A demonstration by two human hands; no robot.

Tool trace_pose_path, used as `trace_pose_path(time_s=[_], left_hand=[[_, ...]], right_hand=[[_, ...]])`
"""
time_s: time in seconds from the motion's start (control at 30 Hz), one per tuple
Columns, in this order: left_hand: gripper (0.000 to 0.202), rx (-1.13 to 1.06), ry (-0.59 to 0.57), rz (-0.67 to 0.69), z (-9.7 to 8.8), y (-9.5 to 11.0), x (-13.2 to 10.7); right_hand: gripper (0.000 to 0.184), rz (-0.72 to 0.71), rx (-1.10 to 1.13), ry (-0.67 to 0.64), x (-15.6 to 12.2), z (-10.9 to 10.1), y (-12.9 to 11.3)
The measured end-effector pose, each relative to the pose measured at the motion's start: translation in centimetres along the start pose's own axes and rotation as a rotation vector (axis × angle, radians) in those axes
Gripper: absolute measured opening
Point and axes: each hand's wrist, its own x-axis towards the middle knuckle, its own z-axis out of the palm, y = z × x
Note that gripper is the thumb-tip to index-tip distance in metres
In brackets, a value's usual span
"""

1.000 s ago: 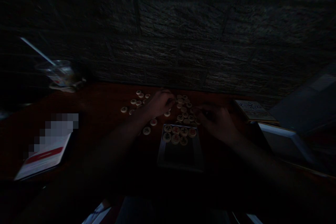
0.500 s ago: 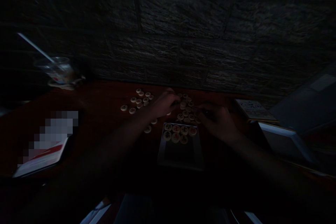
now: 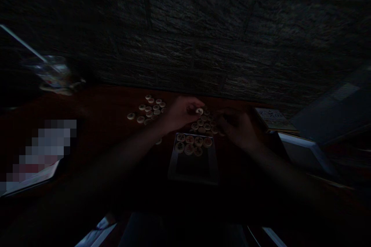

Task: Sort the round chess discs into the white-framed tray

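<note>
In the head view, the left hand [image 3: 182, 112] reached in from the lower left, with the forearm slanting up and the wrist low. Its fingers had narrowed to a pinch on a pale round xiangqi piece [image 3: 199, 111], which was held up at the fingertips above the pieces below. A light pinch at the rim seemed the sound way to work here, since it would keep the disc from knocking its close neighbours. The right hand [image 3: 236, 129] was curled downward just beside a tight cluster of pieces [image 3: 204, 125], but shadow hid whether it held anything. Just below the hands lay a white-bordered card [image 3: 172, 162] carrying two rows of pieces [image 3: 189, 142]. A second cluster [image 3: 147, 110] lay left of the left hand on the reddish wooden desk [image 3: 110, 102], near a rough stone wall [image 3: 185, 34].
</note>
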Motion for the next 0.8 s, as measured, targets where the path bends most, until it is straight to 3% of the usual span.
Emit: trace_pose_path(time_s=[0.1,0.33,0.5,0.8], left_hand=[[0.032,-0.191,-0.036,-0.086,1.1,1.0,-0.5],[0.034,-0.211,-0.060,-0.173,1.2,3.0,-1.1],[0.035,-0.266,-0.100,-0.171,1.4,3.2,-1.3],[0.031,-0.294,-0.065,-0.127,1.3,2.9,-0.9]], right_hand=[[0.030,0.043,0.153,-0.011,0.0,0.2,0.0],[0.030,0.067,0.414,-0.037,-0.2,0.3,-1.5],[0.026,0.078,0.451,-0.025,-0.3,0.5,-1.8],[0.029,0.180,0.597,-0.002,-0.2,0.3,-1.5]])
